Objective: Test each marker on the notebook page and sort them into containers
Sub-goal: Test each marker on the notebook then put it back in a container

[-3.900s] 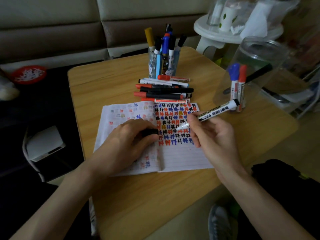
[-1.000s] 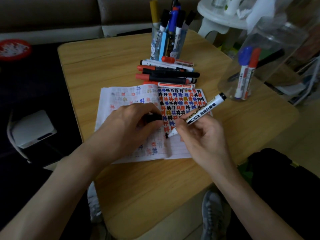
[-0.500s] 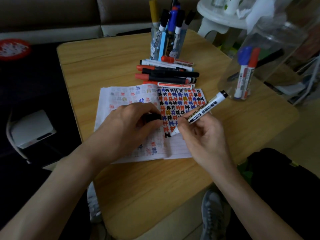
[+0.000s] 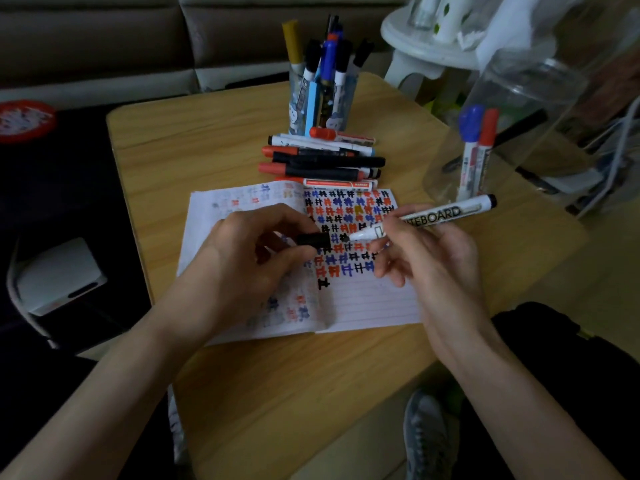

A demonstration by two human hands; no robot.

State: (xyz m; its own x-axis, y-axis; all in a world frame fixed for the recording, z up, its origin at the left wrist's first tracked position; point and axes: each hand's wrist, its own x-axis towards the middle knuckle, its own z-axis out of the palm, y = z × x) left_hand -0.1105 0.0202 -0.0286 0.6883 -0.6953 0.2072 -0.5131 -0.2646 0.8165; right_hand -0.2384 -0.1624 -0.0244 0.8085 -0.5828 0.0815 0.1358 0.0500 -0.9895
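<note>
An open notebook (image 4: 367,303) lies on the wooden table (image 4: 277,393), its right page full of coloured test marks. My right hand (image 4: 426,258) grips a white whiteboard marker (image 4: 429,218), lifted off the page with its black tip pointing left. My left hand (image 4: 249,258) pinches the marker's black cap (image 4: 313,239), a short gap from the tip. A pile of loose markers (image 4: 322,161) lies just beyond the notebook. Behind it stands a pen cup (image 4: 322,98) full of markers. At the right, a clear jar (image 4: 512,133) holds a blue, a red and a black marker.
A white stool (image 4: 429,53) with bottles and tissue stands behind the table at the right. A sofa runs along the back. A white box (image 4: 59,275) sits on the floor at the left. My shoe (image 4: 429,434) shows below the table's near edge.
My right hand has lifted the marker off the page and turned it level, its tip now facing the cap in my left hand. A new black mark sits on the page.
</note>
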